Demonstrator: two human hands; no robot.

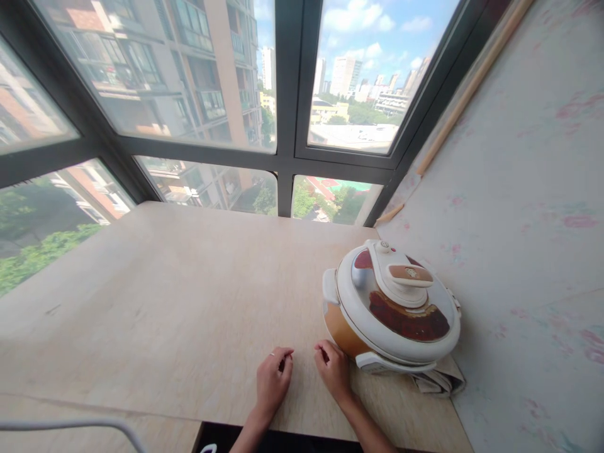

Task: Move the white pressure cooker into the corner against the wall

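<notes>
Both hands on countertop — left hand loosely curled, holding nothing; right hand curled, empty, touching pressure cooker at its base. Lid on — cooker unopened, by rt wall.

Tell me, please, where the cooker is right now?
The cooker sits on the counter at the right, against the wall, just right of the right hand.

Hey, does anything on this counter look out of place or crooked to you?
One thing: the electric pressure cooker sits on a crumpled cloth that bunches out under its right front edge, so it may not stand level. Both hands, left hand and right hand, rest curled on the wooden counter.
</notes>
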